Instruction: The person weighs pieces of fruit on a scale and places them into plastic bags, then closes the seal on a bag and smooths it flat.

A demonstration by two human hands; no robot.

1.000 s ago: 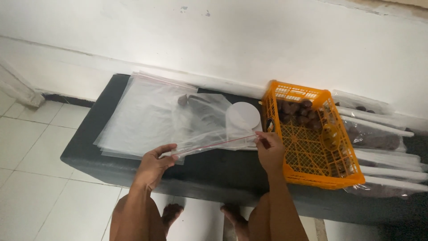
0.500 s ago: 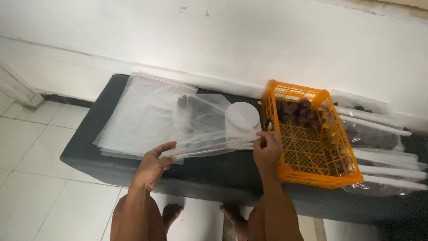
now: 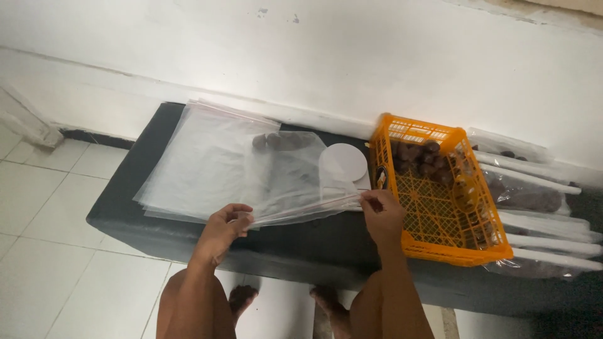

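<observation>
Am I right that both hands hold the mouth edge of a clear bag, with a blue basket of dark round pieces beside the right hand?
Not quite. The basket is orange, not blue, as the head view shows. Otherwise correct: the left hand and right hand hold the clear bag by its edge.

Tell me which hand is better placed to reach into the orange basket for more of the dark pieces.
Probably the right hand: it pinches the clear bag's end right beside the orange basket, while the left hand holds the far end, away from it.
</observation>
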